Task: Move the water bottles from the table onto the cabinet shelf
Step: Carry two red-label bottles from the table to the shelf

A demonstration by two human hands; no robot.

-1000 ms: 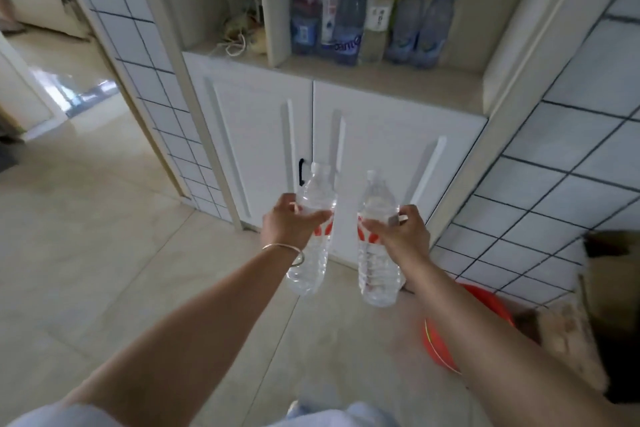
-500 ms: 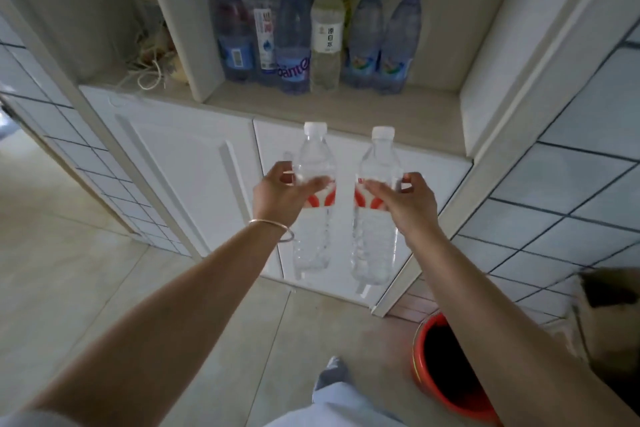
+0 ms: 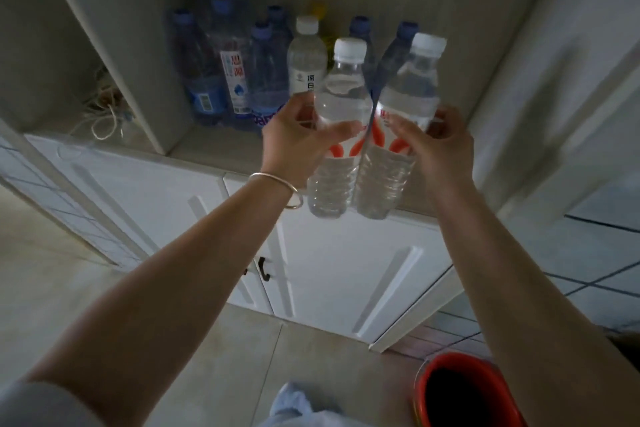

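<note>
Bottles full, so probably heavyish, thin plastic likely squishy. Left hand [image 3: 294,142] wraps left bottle [image 3: 337,128] at label, right hand [image 3: 438,146] grips right bottle [image 3: 398,128] same spot. Both touching, hovering over shelf [image 3: 207,149] front edge. Label band looks like best hold.

I have just one view to work with — a wide-angle camera worn on the person's head, looking forward and down along both forearms. It faces the cabinet shelf [image 3: 207,146] head-on from close in, with the white cabinet doors [image 3: 346,253] below it mid-frame. The left hand [image 3: 294,146] and right hand [image 3: 440,146] sit near centre, at arm's reach. The lens bends the edges: the tiled wall [image 3: 588,253] leans in at right, and the floor [image 3: 52,270] and a red bucket [image 3: 420,388] fill the bottom — close under the camera.
</note>
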